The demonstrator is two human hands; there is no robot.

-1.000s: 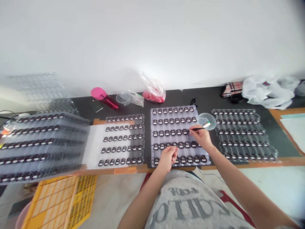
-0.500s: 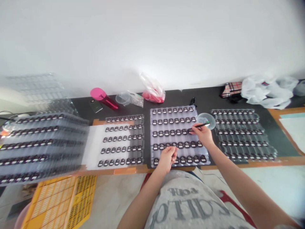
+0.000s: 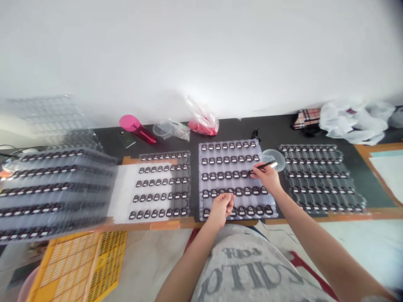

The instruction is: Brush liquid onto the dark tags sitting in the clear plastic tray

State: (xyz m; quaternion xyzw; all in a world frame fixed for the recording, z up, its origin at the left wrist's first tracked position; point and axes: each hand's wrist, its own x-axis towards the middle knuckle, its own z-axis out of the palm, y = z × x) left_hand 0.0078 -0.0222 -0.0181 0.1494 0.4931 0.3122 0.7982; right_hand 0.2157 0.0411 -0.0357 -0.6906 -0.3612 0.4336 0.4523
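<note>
In front of me lies a clear plastic tray (image 3: 220,183) with rows of small black parts, each bearing a pale ring and a white patch. My right hand (image 3: 267,177) pinches a slim black pen-like tool (image 3: 267,165), its point by a black part at the right of the middle row. Behind that hand sits a round clear bowl (image 3: 277,157), partly covered by it. My left hand (image 3: 221,207) is over the tray's near rows, fingers curled with thumb and fingertips together. Whatever those fingers may hold is too small to make out.
More filled trays stand left (image 3: 165,183) and right (image 3: 317,178), with a tall tray stack (image 3: 91,188) at far left. Along the wall are a pink bottle (image 3: 138,129), a bag of red material (image 3: 204,126) and white plastic bags (image 3: 352,121). A yellow crate (image 3: 75,264) is below.
The pen-like tool has turned slightly in my right hand, its rear end now catching light. My left hand stays in place.
</note>
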